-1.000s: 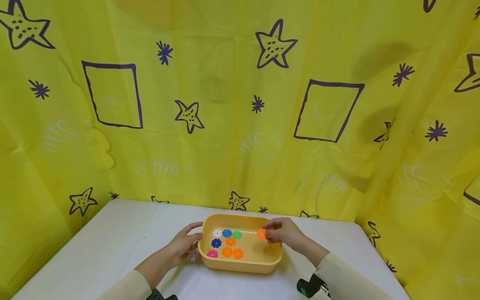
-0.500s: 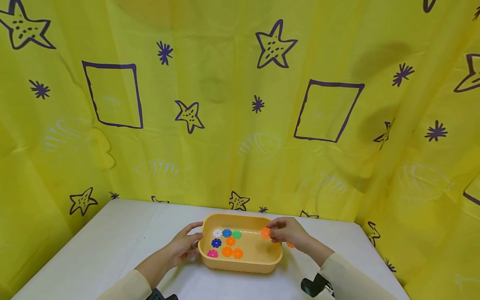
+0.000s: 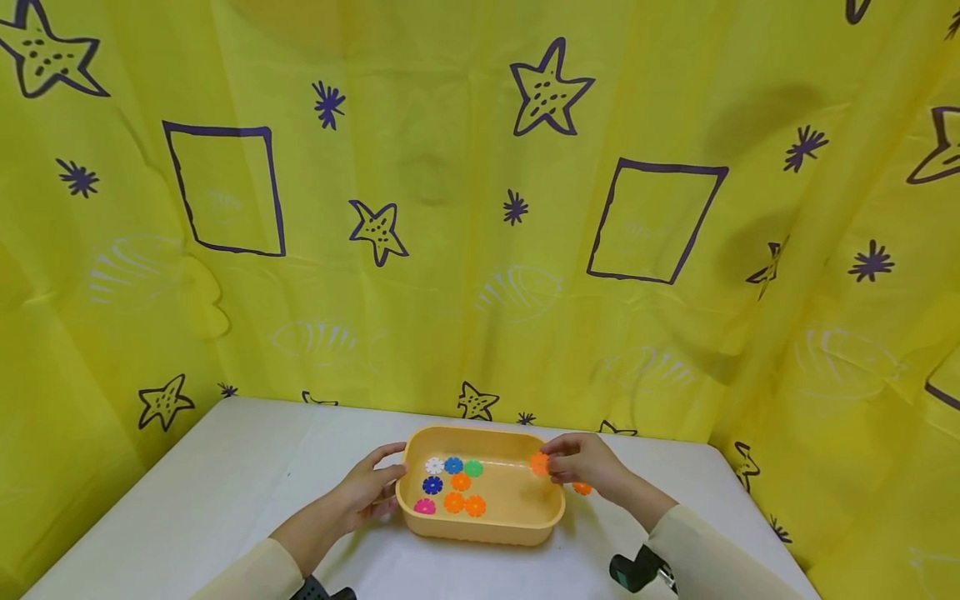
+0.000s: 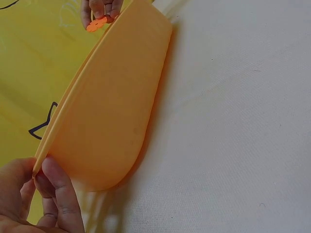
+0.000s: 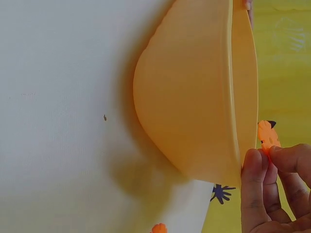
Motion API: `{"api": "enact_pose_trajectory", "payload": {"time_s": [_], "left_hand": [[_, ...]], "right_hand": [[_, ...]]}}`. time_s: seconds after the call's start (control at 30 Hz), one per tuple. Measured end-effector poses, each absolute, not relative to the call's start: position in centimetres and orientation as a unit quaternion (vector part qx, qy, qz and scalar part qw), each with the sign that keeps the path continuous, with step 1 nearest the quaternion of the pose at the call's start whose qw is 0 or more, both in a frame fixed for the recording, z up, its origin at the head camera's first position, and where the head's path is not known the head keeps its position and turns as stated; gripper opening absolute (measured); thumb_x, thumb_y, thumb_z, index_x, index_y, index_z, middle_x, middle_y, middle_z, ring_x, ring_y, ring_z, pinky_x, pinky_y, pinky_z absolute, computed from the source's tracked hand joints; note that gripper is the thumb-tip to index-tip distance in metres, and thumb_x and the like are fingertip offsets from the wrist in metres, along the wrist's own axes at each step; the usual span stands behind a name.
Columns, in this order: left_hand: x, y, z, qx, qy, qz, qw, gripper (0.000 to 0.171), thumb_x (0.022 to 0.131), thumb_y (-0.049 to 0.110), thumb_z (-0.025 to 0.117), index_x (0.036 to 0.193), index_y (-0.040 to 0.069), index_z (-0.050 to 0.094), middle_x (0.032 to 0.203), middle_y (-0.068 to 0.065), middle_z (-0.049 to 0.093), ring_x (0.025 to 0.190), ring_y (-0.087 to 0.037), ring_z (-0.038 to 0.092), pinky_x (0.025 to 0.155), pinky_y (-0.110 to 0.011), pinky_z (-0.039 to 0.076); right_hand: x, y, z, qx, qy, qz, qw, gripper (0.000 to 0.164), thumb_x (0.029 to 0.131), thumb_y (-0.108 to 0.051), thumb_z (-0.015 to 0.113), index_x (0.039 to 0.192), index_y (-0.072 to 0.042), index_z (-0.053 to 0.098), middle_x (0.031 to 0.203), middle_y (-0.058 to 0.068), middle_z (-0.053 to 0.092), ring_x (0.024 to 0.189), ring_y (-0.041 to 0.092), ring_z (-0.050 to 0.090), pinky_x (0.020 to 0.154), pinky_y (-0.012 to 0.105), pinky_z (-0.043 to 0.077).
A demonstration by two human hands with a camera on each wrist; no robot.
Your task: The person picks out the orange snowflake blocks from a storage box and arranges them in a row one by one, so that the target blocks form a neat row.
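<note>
A light-orange plastic basin (image 3: 480, 532) stands on the table. My left hand (image 3: 366, 490) grips its left rim between thumb and fingers, as the left wrist view also shows. My right hand (image 3: 587, 462) pinches an orange notched plastic disc (image 3: 539, 464) by its edge, over the basin's right end. In the right wrist view this held disc (image 5: 267, 136) stands above the rim, with fingertips close to the basin's side. Inside the basin's left half lie several flower-like discs: white (image 3: 435, 466), light blue (image 3: 453, 466), green (image 3: 473, 469), dark blue (image 3: 432, 485), pink (image 3: 425, 507) and orange (image 3: 475, 506).
Another orange disc (image 3: 581, 488) lies on the table right of the basin, partly behind my right hand. The white tabletop (image 3: 247, 475) ends at a yellow curtain (image 3: 442, 317) printed with stars and fish. Dark wrist mounts (image 3: 637, 571) sit below both sleeves.
My right hand has shifted right with the orange disc, toward the basin's right rim. The orange disc on the table has come into sight beside it. My left hand stays at the rim.
</note>
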State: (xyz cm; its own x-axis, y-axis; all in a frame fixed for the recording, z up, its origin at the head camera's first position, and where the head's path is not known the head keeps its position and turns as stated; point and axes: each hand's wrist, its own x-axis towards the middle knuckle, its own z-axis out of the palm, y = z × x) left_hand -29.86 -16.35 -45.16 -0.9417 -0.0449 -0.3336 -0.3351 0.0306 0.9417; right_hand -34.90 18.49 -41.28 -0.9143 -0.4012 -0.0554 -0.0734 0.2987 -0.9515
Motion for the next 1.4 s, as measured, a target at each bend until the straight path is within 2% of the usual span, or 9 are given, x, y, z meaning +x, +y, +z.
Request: {"api": "enact_pose_trajectory", "payload": {"time_s": [0.3, 0.9, 1.4], "left_hand": [[-30.0, -16.4, -45.3, -0.138, 0.712, 0.681, 0.105, 0.052, 0.098, 0.021, 0.060, 0.146, 0.018, 0.042, 0.111, -0.015, 0.057, 0.069, -0.015, 0.055, 0.059, -0.021, 0.052], [-29.9, -16.4, -45.4, -0.136, 0.714, 0.679, 0.104, 0.053, 0.097, 0.021, 0.061, 0.146, 0.018, 0.042, 0.109, -0.015, 0.056, 0.068, -0.016, 0.054, 0.058, -0.021, 0.051], [-30.0, -16.4, -45.5, -0.135, 0.711, 0.682, 0.105, 0.053, 0.097, 0.021, 0.061, 0.146, 0.018, 0.042, 0.107, -0.014, 0.057, 0.069, -0.015, 0.055, 0.058, -0.021, 0.052]], "right_hand": [[-34.7, 19.0, -41.2, -0.139, 0.803, -0.564, 0.135, 0.028, 0.090, 0.003, 0.064, 0.114, 0.016, 0.061, 0.097, 0.011, 0.071, 0.079, 0.018, 0.069, 0.077, 0.039, 0.061], [-34.7, 20.4, -41.6, -0.130, 0.809, -0.558, 0.130, 0.028, 0.090, 0.001, 0.065, 0.113, 0.016, 0.061, 0.095, 0.009, 0.072, 0.079, 0.017, 0.069, 0.076, 0.040, 0.061], [-34.3, 21.3, -41.8, -0.126, 0.796, -0.575, 0.140, 0.033, 0.090, 0.002, 0.062, 0.117, 0.021, 0.056, 0.091, 0.005, 0.070, 0.079, 0.016, 0.067, 0.075, 0.038, 0.061]]}}
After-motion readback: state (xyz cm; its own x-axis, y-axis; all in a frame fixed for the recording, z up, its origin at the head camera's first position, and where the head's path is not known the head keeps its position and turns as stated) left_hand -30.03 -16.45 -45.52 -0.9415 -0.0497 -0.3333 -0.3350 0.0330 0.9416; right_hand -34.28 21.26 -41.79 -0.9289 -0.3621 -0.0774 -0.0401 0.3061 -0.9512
